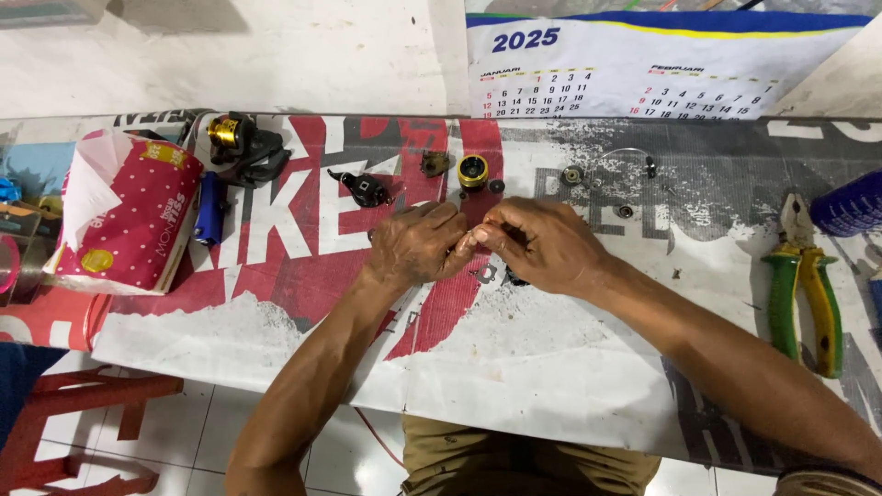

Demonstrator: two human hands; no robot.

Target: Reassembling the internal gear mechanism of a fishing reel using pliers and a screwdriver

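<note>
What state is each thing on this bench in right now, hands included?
Left hand: closed, fingertips meeting the right's.
Right hand: closed, pinching something too small to tell.
Pliers: lying flat, jaws shut.
Tissue pack: open, tissue sticking out.
Gold spool: loose, standing alone.
Fishing reel: lying untouched.

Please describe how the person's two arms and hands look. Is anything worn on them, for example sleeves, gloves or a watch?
Both forearms are bare, with no sleeves showing. The left hand and the right hand wear no gloves, and no watch or ring is visible. The fingers look smudged with dark grime. Khaki-brown trousers show below the table edge.
</note>
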